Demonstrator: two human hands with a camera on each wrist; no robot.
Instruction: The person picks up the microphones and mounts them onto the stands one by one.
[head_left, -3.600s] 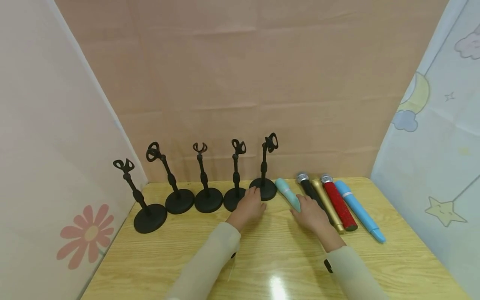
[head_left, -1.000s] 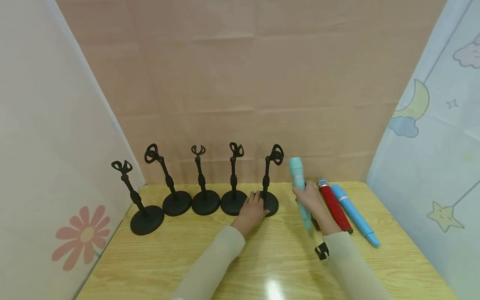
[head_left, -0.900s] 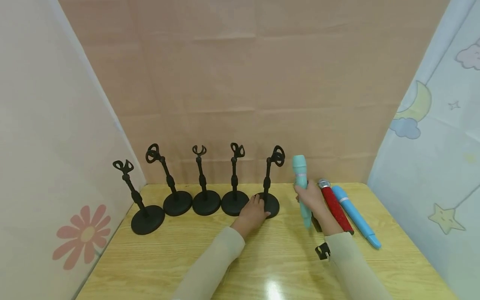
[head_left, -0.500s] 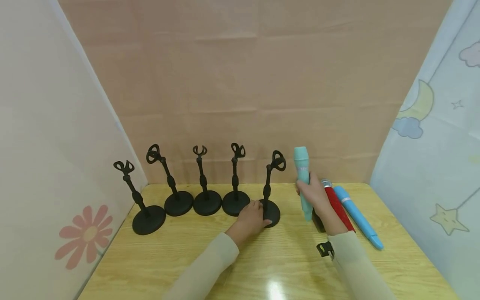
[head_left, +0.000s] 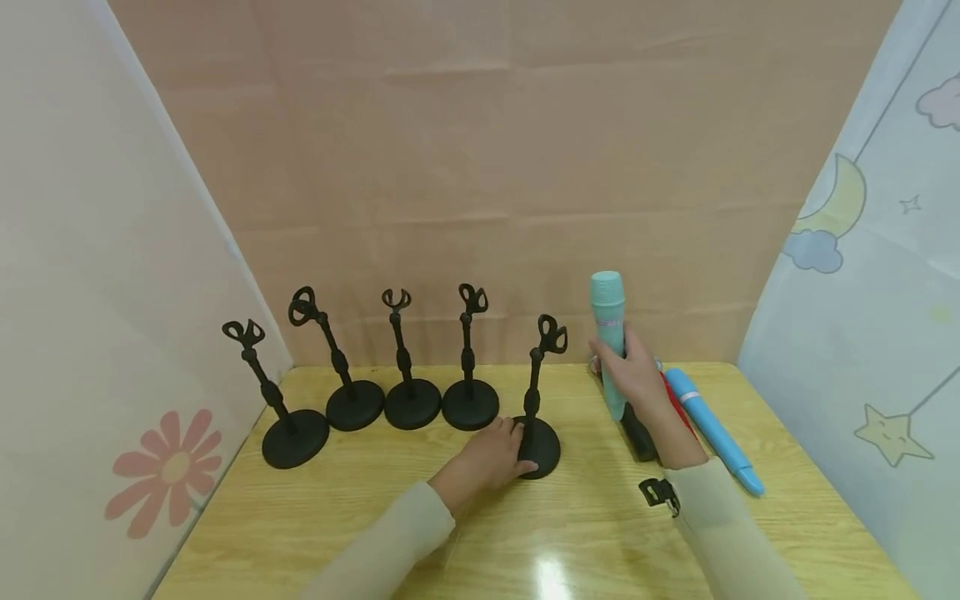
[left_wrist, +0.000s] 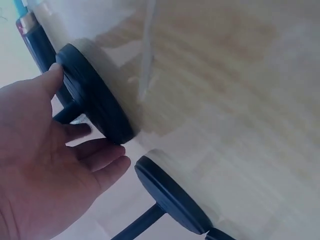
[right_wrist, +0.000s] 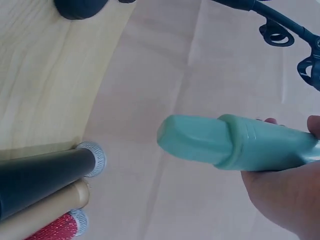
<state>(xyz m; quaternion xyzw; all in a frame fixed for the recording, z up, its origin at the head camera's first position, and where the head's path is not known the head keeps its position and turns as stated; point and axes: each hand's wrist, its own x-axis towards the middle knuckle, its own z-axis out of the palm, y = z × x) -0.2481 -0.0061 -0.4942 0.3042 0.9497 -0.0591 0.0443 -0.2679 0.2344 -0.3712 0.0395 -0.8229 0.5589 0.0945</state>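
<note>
My right hand [head_left: 639,371] grips a mint-green microphone [head_left: 608,312] by its handle, raised above the table with the head upward. In the right wrist view the microphone [right_wrist: 220,142] lies across the palm side. My left hand [head_left: 491,454] holds the round base of the rightmost black microphone stand [head_left: 534,392]. Seen from the left wrist, the thumb is at one edge of the base [left_wrist: 95,95] and the fingers are at the other. That stand's clip [head_left: 552,335] holds nothing and is left of the green microphone.
Several more black stands [head_left: 468,404] form a row to the left. Right of my right hand lies a blue microphone [head_left: 716,433]; black [right_wrist: 45,175], gold [right_wrist: 55,207] and red [right_wrist: 57,229] ones lie beside it, partly hidden in the head view. A cloth wall [head_left: 480,167] stands behind the table.
The rightmost stand has slid toward me along the table with my left hand, its clip turning. My right hand has lifted the green microphone from the table and tipped it upright.
</note>
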